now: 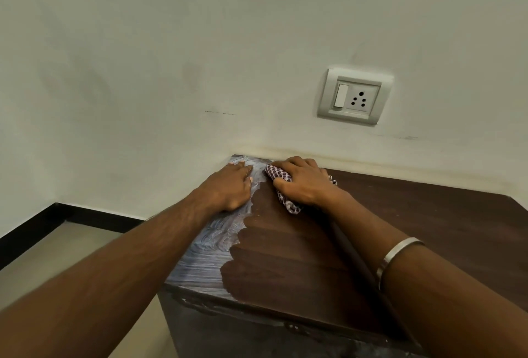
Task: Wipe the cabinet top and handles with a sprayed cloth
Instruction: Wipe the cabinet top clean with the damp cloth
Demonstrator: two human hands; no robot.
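My left hand (233, 186) lies flat, grip released, on the dusty pale strip at the cabinet top's (285, 257) far left corner; just beside it my right hand (304, 183) clutches the checked cloth (281, 183), pressing it onto the dark wood below the wall socket (354, 96)

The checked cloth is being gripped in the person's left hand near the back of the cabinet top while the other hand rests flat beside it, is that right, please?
Not quite: the head view shows the checked cloth in the grip of the right hand, near the back of the cabinet top. The left hand is the one resting flat beside it.
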